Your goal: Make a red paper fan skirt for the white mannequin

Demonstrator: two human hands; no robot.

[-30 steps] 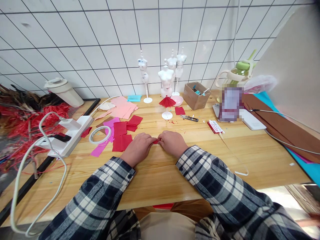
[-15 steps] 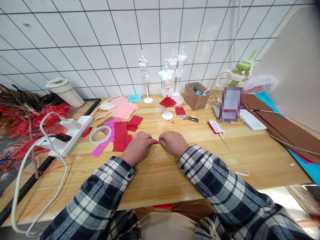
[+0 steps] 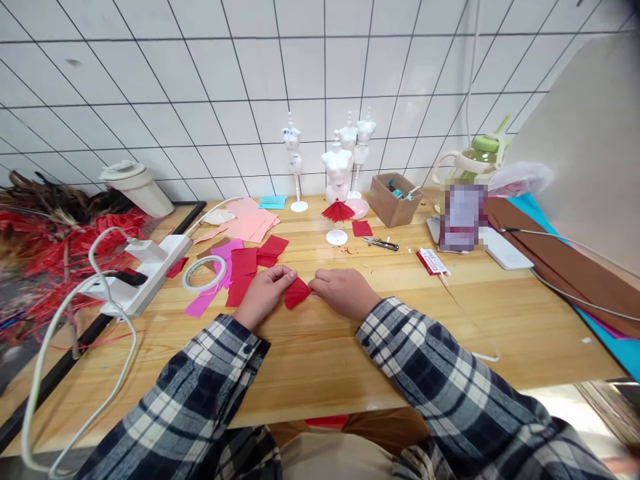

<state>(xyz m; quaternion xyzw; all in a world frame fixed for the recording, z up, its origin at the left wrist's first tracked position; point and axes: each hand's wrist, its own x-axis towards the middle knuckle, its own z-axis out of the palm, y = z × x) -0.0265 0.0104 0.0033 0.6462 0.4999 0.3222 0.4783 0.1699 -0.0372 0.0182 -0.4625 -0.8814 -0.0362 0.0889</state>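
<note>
Red paper [image 3: 297, 294] fans out over the desk [image 3: 310, 377] between the left hand [image 3: 263, 291], its thumb and fingers pinched on the upper left edge, and the right hand [image 3: 345, 291], whose curled fingers close on the gathered end.

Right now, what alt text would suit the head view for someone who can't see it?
A person's left hand and right hand hold a fan-shaped red piece between them over a wooden table. Red squares and a tape roll lie to the left; white dress forms stand behind, the front one with red fringe below its torso.
</note>
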